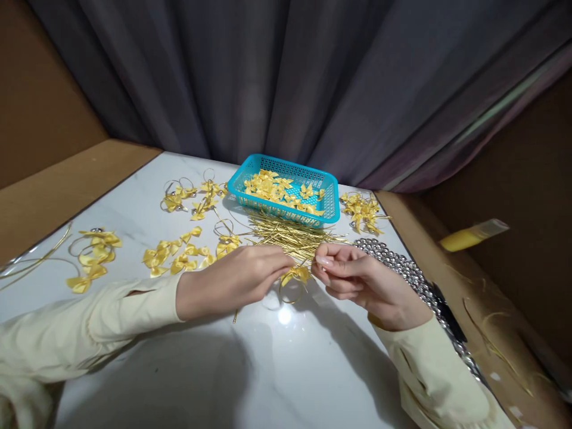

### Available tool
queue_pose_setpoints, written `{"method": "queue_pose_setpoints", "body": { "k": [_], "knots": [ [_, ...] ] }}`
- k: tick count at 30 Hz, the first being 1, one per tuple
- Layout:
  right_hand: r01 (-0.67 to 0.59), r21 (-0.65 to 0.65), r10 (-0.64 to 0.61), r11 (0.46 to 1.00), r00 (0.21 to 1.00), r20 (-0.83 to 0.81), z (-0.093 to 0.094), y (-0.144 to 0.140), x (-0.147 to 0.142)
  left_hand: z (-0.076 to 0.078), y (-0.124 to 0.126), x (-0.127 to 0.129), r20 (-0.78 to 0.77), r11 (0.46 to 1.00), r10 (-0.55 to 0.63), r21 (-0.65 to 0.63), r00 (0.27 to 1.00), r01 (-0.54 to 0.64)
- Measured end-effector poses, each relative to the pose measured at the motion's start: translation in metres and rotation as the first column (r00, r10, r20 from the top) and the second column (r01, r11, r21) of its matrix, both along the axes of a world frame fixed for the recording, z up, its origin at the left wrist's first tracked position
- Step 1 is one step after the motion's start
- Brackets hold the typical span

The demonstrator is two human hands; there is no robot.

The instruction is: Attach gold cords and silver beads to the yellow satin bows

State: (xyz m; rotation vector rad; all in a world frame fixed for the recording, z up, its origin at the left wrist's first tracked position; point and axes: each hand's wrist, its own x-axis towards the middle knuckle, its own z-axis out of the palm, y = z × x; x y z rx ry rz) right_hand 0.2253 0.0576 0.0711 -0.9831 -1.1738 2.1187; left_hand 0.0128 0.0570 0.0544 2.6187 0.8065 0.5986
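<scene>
A small yellow ribbon bow (pixel 298 274) with a gold cord loop (pixel 291 294) hangs between my two hands just above the white table. My left hand (pixel 232 280) pinches it from the left, fingers closed. From the right, my right hand (pixel 357 280) pinches the bow or its cord with thumb and forefinger. Just behind the hands lies a pile of thin gold cords (pixel 290 235).
A turquoise mesh basket (pixel 330 199) of yellow bows stands at the back. Several finished bows with loops (pixel 96 256) lie scattered on the left, more bows (pixel 363 211) at the back right. A heap of silver beads (pixel 402 268) runs along the right edge, by cardboard walls.
</scene>
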Motion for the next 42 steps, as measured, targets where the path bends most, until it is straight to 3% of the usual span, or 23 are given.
{"method": "queue_pose_setpoints", "body": {
  "k": [3, 6, 10, 13, 16, 30, 35, 42],
  "knots": [
    [0.018, 0.077, -0.027, 0.997, 0.993, 0.114, 0.006, -0.003, -0.001, 0.001, -0.001, 0.001, 0.005, 1.0, 0.008, -0.021, 1.0, -0.008],
    [0.028, 0.236, -0.086, 0.971, 0.966, 0.243, 0.012, -0.007, -0.003, 0.002, -0.001, 0.002, 0.013, 0.999, 0.01, -0.045, 1.0, -0.01],
    [-0.156, 0.485, -0.112, 0.86, 0.871, 0.478, 0.012, -0.013, -0.007, 0.004, -0.001, 0.004, 0.023, 0.997, 0.028, -0.077, 0.999, -0.026],
    [-0.272, 0.56, -0.173, 0.782, 0.769, 0.615, 0.009, -0.016, -0.011, 0.005, -0.002, 0.005, 0.05, 0.995, 0.043, -0.097, 0.998, -0.038],
    [-0.313, 0.589, -0.236, 0.745, 0.702, 0.672, 0.009, -0.019, -0.014, 0.006, -0.002, 0.005, 0.067, 0.992, 0.055, -0.117, 0.996, -0.046],
    [-0.429, 0.618, -0.334, 0.659, 0.569, 0.751, 0.008, -0.022, -0.015, 0.011, -0.002, 0.005, 0.075, 0.974, 0.074, -0.218, 0.994, -0.057],
    [-0.479, 0.605, -0.304, 0.636, 0.565, 0.767, 0.006, -0.022, -0.015, 0.012, -0.002, 0.005, 0.111, 0.974, 0.09, -0.219, 0.99, -0.064],
    [-0.485, 0.591, -0.269, 0.645, 0.579, 0.769, 0.006, -0.02, -0.014, 0.013, -0.002, 0.005, 0.124, 0.973, 0.101, -0.22, 0.987, -0.072]
  ]
}}
